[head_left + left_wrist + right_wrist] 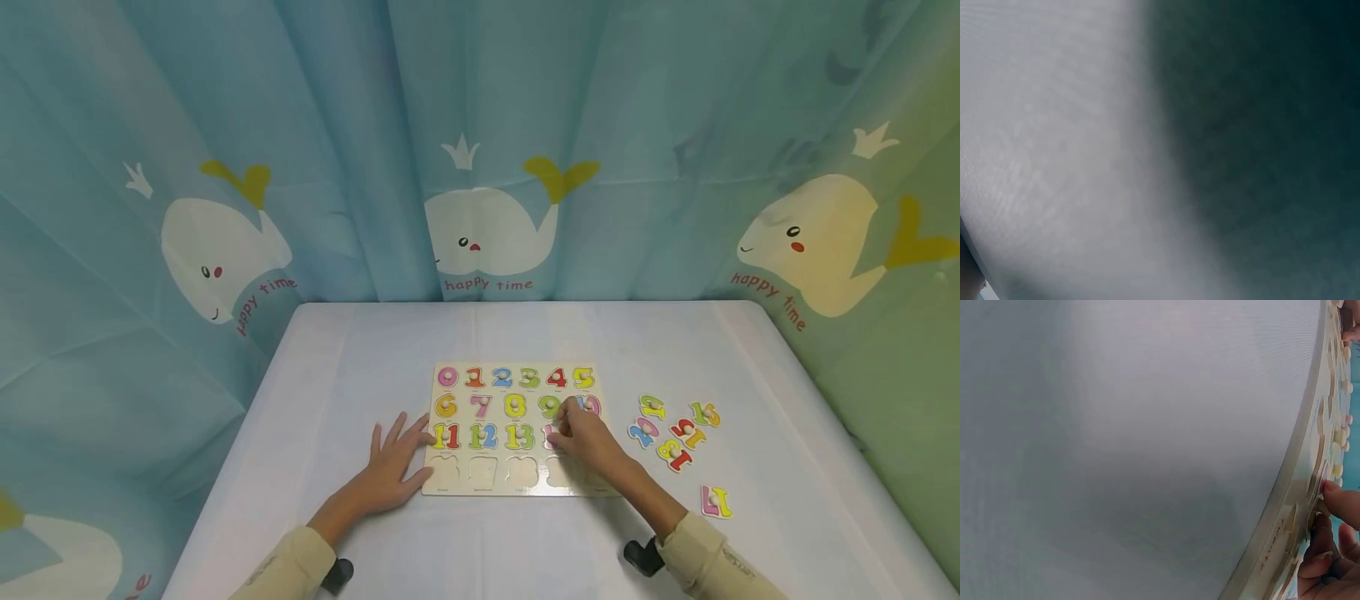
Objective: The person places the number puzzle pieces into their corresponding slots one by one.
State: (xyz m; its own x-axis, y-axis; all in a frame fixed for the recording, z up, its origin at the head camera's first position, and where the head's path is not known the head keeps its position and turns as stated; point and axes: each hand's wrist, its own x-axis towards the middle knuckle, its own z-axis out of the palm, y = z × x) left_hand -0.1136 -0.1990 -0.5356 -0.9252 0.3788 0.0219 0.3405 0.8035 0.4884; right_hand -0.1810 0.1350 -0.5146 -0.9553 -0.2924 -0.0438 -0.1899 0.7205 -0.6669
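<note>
A wooden number puzzle board [502, 477] lies on the table, with knobbed numbers 0 to 9 and 11 to 13 seated in its upper rows. My right hand [588, 437] pinches a pink-edged number piece [551, 435] at the third row, right of the 13 piece [520, 437]; the fingers hide most of it. The right wrist view shows the thumb and fingers [1335, 550] close over the board surface. Fingers spread, my left hand [386, 477] rests at the board's left edge. The left wrist view is mostly blurred table.
Right of the board lie several loose number pieces, among them a red-and-yellow 18 [674, 456], a blue-and-pink 20 [642, 432] and, nearer me, a 17 [716, 502]. Shaped recesses [521, 472] run along the board's bottom row. A blue whale-print curtain [345, 208] stands behind the white table [360, 358].
</note>
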